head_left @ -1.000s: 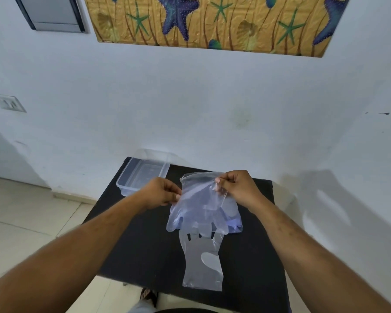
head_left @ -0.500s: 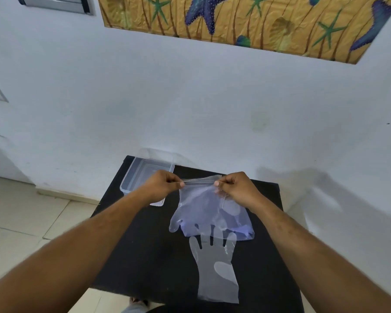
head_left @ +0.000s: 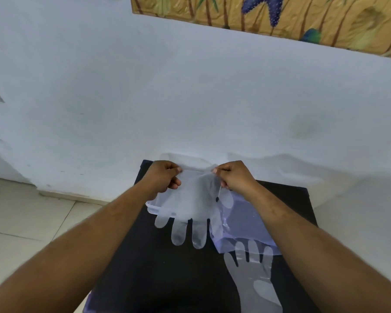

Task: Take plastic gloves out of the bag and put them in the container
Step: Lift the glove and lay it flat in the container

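Hands pinching clear glove (head_left: pixel 191 199) cuff, left (head_left: pixel 165 175), right (head_left: pixel 234 176), above container (head_left: pixel 152 207), bag (head_left: pixel 246 224) beside.

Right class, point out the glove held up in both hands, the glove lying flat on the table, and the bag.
Held glove (head_left: pixel 191 199): head view, its palm.
Flat glove (head_left: pixel 254 279): head view, its palm.
Bag (head_left: pixel 246 220): head view, its bluish side.

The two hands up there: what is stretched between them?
In the head view, a clear plastic glove spans from the left hand to the right hand, each pinching its cuff, fingers dangling over the container.
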